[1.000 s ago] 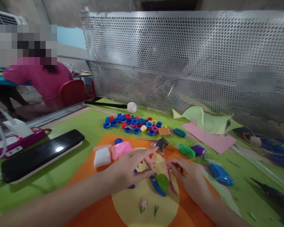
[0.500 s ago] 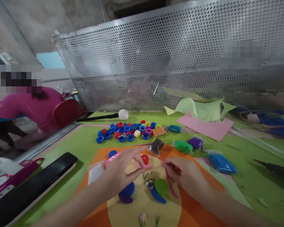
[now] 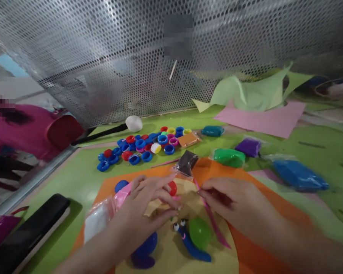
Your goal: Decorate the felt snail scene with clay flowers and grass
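My left hand (image 3: pixel 143 205) hovers over the yellow paper (image 3: pixel 171 262), fingers spread, beside a red cap (image 3: pixel 172 188). Thumb and a fingertip come close together; whether a tiny bit sits there I cannot make out. In a pinch, my right hand (image 3: pixel 231 201) holds a thin pink modelling tool (image 3: pixel 215 224), its flat end pointing down over the paper. Between the hands lies a snail with a blue clay body (image 3: pixel 192 245), googly eyes and a green cap (image 3: pixel 200 232) as shell. Another blue clay-and-cap figure (image 3: pixel 145 247) is partly hidden under my left wrist.
Orange paper (image 3: pixel 263 247) lies beneath the yellow. Behind are bottle caps (image 3: pixel 140 144) and clay packets: black (image 3: pixel 187 163), green (image 3: pixel 229 157), purple (image 3: pixel 248 147), blue (image 3: pixel 300 175). A black case (image 3: pixel 31 236) lies left. A perforated metal panel (image 3: pixel 117 57) stands behind; a person in pink (image 3: pixel 25 125) sits left.
The view has tipped downward and closer. My left hand's fingers have spread wider near the red cap. My right hand keeps the pink tool in about the same place.
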The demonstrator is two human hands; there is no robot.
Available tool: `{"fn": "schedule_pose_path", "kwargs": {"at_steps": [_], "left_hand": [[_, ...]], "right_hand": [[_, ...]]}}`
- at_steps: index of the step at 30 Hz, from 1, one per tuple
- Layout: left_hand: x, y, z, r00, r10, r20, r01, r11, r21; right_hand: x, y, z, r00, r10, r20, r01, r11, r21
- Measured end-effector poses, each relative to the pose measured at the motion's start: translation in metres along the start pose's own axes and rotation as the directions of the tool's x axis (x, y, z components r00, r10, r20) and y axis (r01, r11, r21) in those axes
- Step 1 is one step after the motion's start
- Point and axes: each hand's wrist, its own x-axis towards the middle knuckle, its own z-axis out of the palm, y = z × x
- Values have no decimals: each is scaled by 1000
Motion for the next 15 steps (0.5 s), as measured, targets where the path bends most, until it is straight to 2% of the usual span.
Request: {"fn": "schedule_pose_path", "kwargs": {"at_steps": [6, 10, 12, 15], "left_hand": [[1, -4, 3, 988, 147, -57, -143, 988, 55], [3, -5, 3, 989, 148, -13, -147, 987, 66], [3, -6, 3, 981, 192, 1, -192, 979, 70], [3, -5, 2, 964, 266, 13, -264, 947, 181]], "right_hand": [[-4, 6, 2, 993, -74, -90, 67, 995, -80], [-1, 2, -2, 987, -124, -105, 107, 982, -154], [1, 0, -4, 989, -113, -94, 95, 979, -183], [-1, -1, -5, 990, -117, -79, 96, 967, -238]]}}
